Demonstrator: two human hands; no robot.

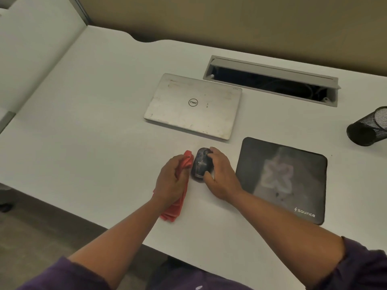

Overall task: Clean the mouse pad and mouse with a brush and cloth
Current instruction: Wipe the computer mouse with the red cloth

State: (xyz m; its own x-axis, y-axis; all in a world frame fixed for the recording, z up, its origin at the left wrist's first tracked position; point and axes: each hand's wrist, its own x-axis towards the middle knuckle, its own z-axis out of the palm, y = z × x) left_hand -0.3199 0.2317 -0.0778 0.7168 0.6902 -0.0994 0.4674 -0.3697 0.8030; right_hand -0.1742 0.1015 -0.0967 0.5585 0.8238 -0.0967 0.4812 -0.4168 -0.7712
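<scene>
Surface: we see a pale white desk set against a tan wall, with grey floor showing below its near edge.
Mouse: we find the dark mouse on the bare desk, just left of the pad and near the front edge of the laptop.
Right hand: our right hand curls over the mouse from its right side, fingertips at its far end and thumb at its near end, holding it.
Left hand: our left hand grips a red cloth, fingers closed round it; one corner of the cloth sticks out beside the mouse's left flank, and the rest trails back under the wrist onto the desk.
Mouse pad: we see the dark mouse pad lying flat to the right of the right hand, with a pale flower-like print and the word "sounce" at its near corner.
Laptop: a closed silver laptop lies beyond the hands.
Cable tray: an open grey cable tray is sunk into the desk behind the laptop.
Pen cup: a black mesh pen cup lies tipped on its side at the right edge.
Sleeves: we wear purple sleeves pushed up the forearms.
</scene>
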